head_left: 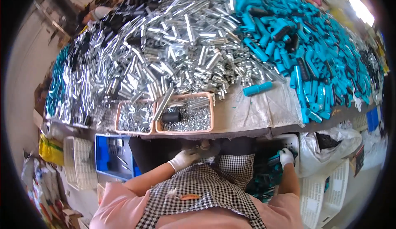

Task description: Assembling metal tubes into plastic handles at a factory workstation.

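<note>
My left hand (184,159), in a white glove, is at my lap with its fingers closed against a round grey metal piece (205,149). What lies inside those fingers is hidden. Down to the right, my white-gloved right hand (286,157) is over a basket (293,139) of teal and black parts. Its fingers are curled round a teal and dark tubular part (293,154), mostly covered by the glove. On the table edge ahead, a single teal tubular handle (258,88) lies apart from the large teal pile (305,60).
Silver metal tubes (173,39) are heaped across the table. Two pink trays (213,112) of small metal parts stand at its front edge. A blue crate (108,173) and white basket (76,163) are left; a white sack (315,159) and white crate (312,196) are right.
</note>
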